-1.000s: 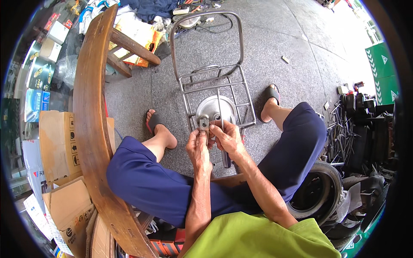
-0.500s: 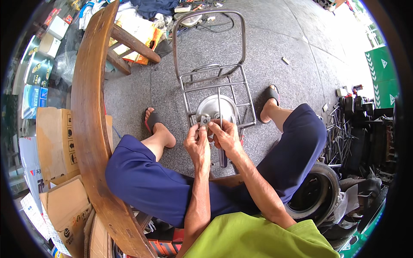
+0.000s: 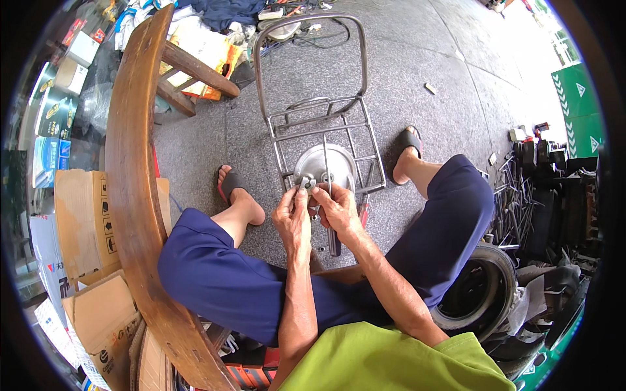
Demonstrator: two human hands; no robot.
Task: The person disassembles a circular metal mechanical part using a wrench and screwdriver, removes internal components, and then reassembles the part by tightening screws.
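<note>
Between my knees, both hands meet over a metal tube rack. My left hand pinches a small grey metal clamp piece with a hole or notch in it. The thumb and fingers of my right hand are closed against the right side of the same piece. Just beyond my fingertips lies a round silver metal disc, under the rack's bars. A dark bar shows below my right hand; how it joins the rack is hidden. Something red lies beside that hand.
A wooden bench curves along my left, with cardboard boxes past it. On the right are a tyre and a pile of metal rods. Cloths and cables lie on the floor at the far side.
The clamp piece is tilted slightly differently between my fingers, and its notch shows more clearly. Both hands stay at the rack; the whole view has shifted a little.
</note>
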